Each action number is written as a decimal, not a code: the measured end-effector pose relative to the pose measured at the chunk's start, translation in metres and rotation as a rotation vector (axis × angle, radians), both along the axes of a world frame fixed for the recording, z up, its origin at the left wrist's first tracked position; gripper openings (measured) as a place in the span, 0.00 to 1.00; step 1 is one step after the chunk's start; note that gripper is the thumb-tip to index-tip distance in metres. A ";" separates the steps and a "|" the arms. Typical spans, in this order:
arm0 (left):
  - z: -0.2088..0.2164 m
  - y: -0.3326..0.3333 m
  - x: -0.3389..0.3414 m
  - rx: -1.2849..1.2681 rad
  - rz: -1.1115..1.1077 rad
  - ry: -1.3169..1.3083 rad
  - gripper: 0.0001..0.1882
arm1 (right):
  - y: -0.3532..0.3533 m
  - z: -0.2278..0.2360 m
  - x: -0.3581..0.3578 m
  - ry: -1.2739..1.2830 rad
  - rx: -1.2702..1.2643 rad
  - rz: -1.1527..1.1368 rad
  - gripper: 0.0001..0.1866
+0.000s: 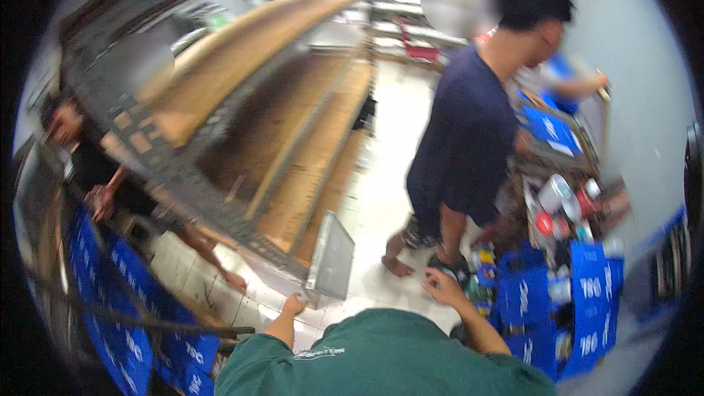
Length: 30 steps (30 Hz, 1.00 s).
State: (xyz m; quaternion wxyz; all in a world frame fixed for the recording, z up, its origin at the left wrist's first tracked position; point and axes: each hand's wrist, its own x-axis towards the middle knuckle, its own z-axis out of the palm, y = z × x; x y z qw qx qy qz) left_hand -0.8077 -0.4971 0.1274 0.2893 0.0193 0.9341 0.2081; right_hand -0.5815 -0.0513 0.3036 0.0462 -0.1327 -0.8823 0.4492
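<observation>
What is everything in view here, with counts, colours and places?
Rack: one, dark grey frame with brown boards, left of centre
Flat panel: one, grey, by the rack's near end
Blue panels: several, white lettering, lower left and right
Containers: several, white and red, right
Shelves: count unclear, whitish, background
Floor: one, white tiles
Wall: one, grey, right
Co-workers: at least three, navy, black, blue clothing, both sides
Shirt: one, green, bottom centre
Left hand: one, bare, near flat panel's lower corner
Right hand: one, bare, seemingly empty, right of centre
</observation>
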 end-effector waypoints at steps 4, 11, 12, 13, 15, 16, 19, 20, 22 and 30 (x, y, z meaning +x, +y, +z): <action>0.000 0.043 -0.030 0.106 -0.039 0.139 0.31 | 0.009 0.018 0.028 0.041 -0.088 -0.131 0.22; -0.019 0.117 0.023 0.111 -0.285 0.012 0.33 | 0.090 0.011 0.070 0.208 -0.467 -0.465 0.19; -0.020 0.126 0.035 0.104 -0.296 -0.031 0.33 | 0.101 0.019 0.072 0.242 -0.508 -0.507 0.17; -0.022 0.130 0.048 0.081 -0.329 -0.039 0.34 | 0.117 0.021 0.076 0.256 -0.514 -0.539 0.18; -0.017 0.140 0.073 0.073 -0.392 -0.033 0.34 | 0.148 0.035 0.079 0.220 -0.578 -0.670 0.20; -0.016 0.141 0.081 0.081 -0.385 -0.051 0.34 | 0.164 0.042 0.079 0.198 -0.609 -0.733 0.21; -0.003 0.145 0.095 0.055 -0.350 -0.072 0.34 | 0.209 0.054 0.070 0.396 -0.615 -0.835 0.33; 0.011 0.149 0.100 0.058 -0.279 -0.055 0.34 | 0.219 0.067 0.062 0.457 -0.564 -0.868 0.36; -0.005 0.134 0.099 0.047 -0.233 0.029 0.33 | 0.235 0.093 0.042 0.577 -0.424 -0.879 0.41; 0.011 0.159 0.138 0.204 0.008 0.091 0.32 | 0.264 0.142 -0.022 0.465 0.029 -0.870 0.51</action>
